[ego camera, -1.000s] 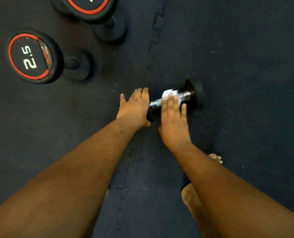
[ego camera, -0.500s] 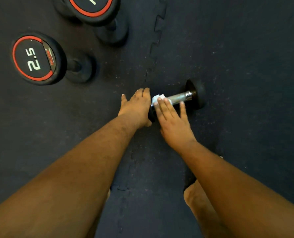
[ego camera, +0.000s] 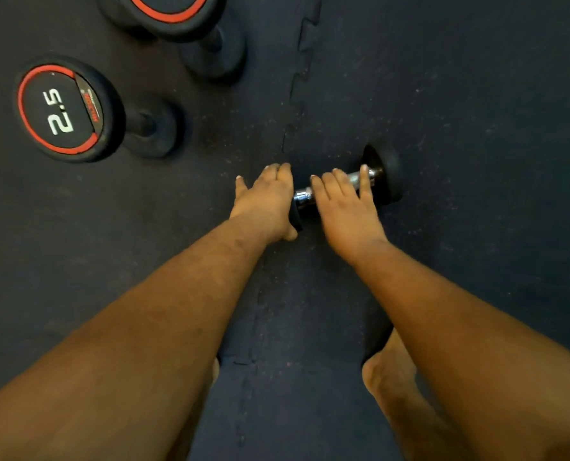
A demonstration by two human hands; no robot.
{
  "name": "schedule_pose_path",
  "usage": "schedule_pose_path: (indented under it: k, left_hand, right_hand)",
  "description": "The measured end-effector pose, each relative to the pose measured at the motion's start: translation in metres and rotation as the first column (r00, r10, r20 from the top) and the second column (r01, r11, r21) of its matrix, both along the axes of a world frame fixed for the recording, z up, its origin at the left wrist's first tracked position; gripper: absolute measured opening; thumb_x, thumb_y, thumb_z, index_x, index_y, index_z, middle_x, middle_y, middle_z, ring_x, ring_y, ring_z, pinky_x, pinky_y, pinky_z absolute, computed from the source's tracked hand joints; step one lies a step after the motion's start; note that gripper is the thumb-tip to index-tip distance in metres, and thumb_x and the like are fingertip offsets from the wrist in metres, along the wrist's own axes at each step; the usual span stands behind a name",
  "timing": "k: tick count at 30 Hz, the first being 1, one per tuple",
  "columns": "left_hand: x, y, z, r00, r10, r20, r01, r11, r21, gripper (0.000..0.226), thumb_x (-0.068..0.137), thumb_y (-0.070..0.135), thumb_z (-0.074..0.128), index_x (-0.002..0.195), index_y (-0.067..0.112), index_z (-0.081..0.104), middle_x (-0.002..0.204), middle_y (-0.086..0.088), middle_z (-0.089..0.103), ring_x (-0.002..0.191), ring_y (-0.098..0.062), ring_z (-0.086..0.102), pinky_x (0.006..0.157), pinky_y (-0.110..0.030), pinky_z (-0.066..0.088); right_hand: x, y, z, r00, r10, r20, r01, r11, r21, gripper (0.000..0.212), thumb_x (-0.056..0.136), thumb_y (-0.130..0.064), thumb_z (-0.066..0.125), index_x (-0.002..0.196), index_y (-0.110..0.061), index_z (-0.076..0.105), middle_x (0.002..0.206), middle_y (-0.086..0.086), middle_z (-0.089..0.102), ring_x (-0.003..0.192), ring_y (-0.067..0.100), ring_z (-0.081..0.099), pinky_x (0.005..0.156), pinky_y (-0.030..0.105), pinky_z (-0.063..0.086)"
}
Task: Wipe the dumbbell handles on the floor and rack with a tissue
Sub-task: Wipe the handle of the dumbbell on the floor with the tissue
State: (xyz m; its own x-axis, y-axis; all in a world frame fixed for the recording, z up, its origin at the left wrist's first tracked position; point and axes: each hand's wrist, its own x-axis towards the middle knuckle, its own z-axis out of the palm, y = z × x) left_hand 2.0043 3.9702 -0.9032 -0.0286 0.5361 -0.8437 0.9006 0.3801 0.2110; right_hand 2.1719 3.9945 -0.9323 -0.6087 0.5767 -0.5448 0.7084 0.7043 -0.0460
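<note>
A: Where's the dumbbell (ego camera: 353,184)?
B: Flat on the mat (ego camera: 476,161), handle (ego camera: 302,196) under the right hand (ego camera: 345,207), near end under the left hand (ego camera: 267,202).
A: Hands?
B: Both palm-down, fingers straight, pressing, not curled round anything. Forearms reaching forward. Tissue hidden.
A: Surfaces?
B: Shiny chrome handle, round black rubber heads, speckled interlocking mat. Two upright dumbbells far left, one marked 2.5 (ego camera: 62,109), red-ringed.

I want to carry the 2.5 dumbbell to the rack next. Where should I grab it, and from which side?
Grip the 2.5 dumbbell by the short bar between its two heads, probably coming down from above. It lies on its side on the floor mat, so the bar is exposed on top, and the round heads are too wide to hold.
</note>
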Motion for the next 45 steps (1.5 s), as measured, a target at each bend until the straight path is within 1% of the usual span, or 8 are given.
schedule_pose_path:
  k: [10, 15, 22, 25, 28, 30, 38, 45]
  left_hand:
    - [0.007, -0.016, -0.003, 1.000, 0.013, -0.018, -0.011, 0.994, 0.111, 0.134, 0.066, 0.039, 0.091, 0.160, 0.012, 0.001, 0.167, -0.009, 0.011, 0.156, -0.024, 0.004, 0.123, -0.062, 0.007]
    - [0.007, -0.031, -0.011, 0.990, 0.095, 0.105, -0.119, 0.958, 0.260, 0.122, 0.064, 0.031, 0.092, 0.157, 0.006, 0.016, 0.162, -0.013, 0.025, 0.154, -0.027, 0.013, 0.127, -0.040, 0.007]
    - [-0.004, -0.031, -0.005, 0.921, 0.295, 0.255, -0.342, 0.924, 0.168, 0.121, 0.053, 0.036, 0.094, 0.153, 0.019, 0.027, 0.155, -0.002, 0.037, 0.141, -0.021, 0.038, 0.109, -0.031, 0.036]
    - [-0.002, -0.027, 0.009, 0.889, 0.353, 0.293, -0.415, 0.890, 0.189, 0.118, 0.053, 0.041, 0.094, 0.151, 0.021, 0.031, 0.151, -0.001, 0.039, 0.139, -0.020, 0.036, 0.111, -0.031, 0.035]
    - [0.006, -0.014, 0.033, 0.883, 0.342, 0.322, -0.434, 0.856, 0.280, 0.114, 0.052, 0.040, 0.094, 0.148, 0.021, 0.035, 0.141, 0.000, 0.039, 0.134, -0.020, 0.034, 0.107, -0.030, 0.036]
    - [0.012, -0.001, 0.052, 0.899, 0.298, 0.321, -0.404, 0.848, 0.344, 0.112, 0.052, 0.039, 0.093, 0.147, 0.021, 0.037, 0.138, -0.001, 0.038, 0.133, -0.021, 0.032, 0.102, -0.028, 0.034]
    - [0.031, 0.031, 0.114, 0.998, -0.065, -0.014, 0.064, 0.889, 0.453, 0.115, 0.051, 0.051, 0.087, 0.148, 0.017, 0.035, 0.139, -0.010, 0.038, 0.133, -0.031, 0.029, 0.105, -0.048, 0.045]
    - [0.070, 0.039, 0.129, 0.964, -0.217, -0.151, 0.257, 0.901, 0.349, 0.114, 0.077, 0.045, 0.082, 0.159, 0.014, 0.010, 0.156, -0.016, 0.023, 0.145, -0.037, 0.021, 0.118, -0.051, 0.029]
  right_hand:
    - [0.024, -0.008, 0.006, 0.991, -0.118, -0.062, 0.123, 0.988, 0.093, 0.059, 0.098, -0.007, 0.033, 0.156, -0.001, 0.019, 0.161, 0.021, 0.025, 0.152, 0.035, 0.018, 0.124, 0.052, 0.016]
    - [0.002, -0.015, -0.004, 0.969, -0.147, -0.201, 0.155, 0.988, 0.024, 0.053, 0.095, -0.011, 0.043, 0.148, -0.007, 0.043, 0.152, 0.013, 0.046, 0.146, 0.029, 0.036, 0.120, 0.054, 0.021]
    - [0.011, -0.030, 0.007, 0.872, -0.167, -0.459, 0.135, 0.986, -0.101, 0.053, 0.089, -0.007, 0.064, 0.141, -0.012, 0.056, 0.143, 0.006, 0.058, 0.137, 0.020, 0.050, 0.118, 0.052, 0.032]
    - [0.036, -0.047, 0.023, 0.583, -0.607, -0.541, 0.545, 0.785, -0.294, 0.038, 0.097, -0.008, 0.058, 0.134, -0.015, 0.064, 0.133, 0.002, 0.066, 0.123, 0.014, 0.060, 0.109, 0.036, 0.044]
    - [0.039, -0.047, 0.048, -0.129, -0.950, -0.286, 0.799, 0.071, -0.597, 0.030, 0.101, -0.016, 0.055, 0.128, -0.021, 0.068, 0.122, -0.002, 0.071, 0.109, 0.010, 0.066, 0.093, 0.038, 0.057]
    - [0.029, -0.033, 0.060, -0.400, -0.915, -0.056, 0.672, -0.251, -0.697, 0.027, 0.102, -0.016, 0.053, 0.124, -0.022, 0.067, 0.115, -0.003, 0.071, 0.104, 0.014, 0.068, 0.080, 0.038, 0.062]
    - [0.009, 0.022, 0.114, 0.112, -0.988, -0.106, 0.879, 0.148, -0.454, 0.024, 0.098, -0.018, 0.055, 0.116, -0.021, 0.070, 0.109, 0.002, 0.073, 0.096, 0.020, 0.068, 0.085, 0.038, 0.056]
    - [0.040, 0.030, 0.156, 0.021, -0.984, -0.176, 0.896, 0.097, -0.433, 0.025, 0.095, -0.011, 0.054, 0.113, -0.020, 0.069, 0.104, -0.001, 0.070, 0.090, 0.015, 0.064, 0.077, 0.031, 0.054]
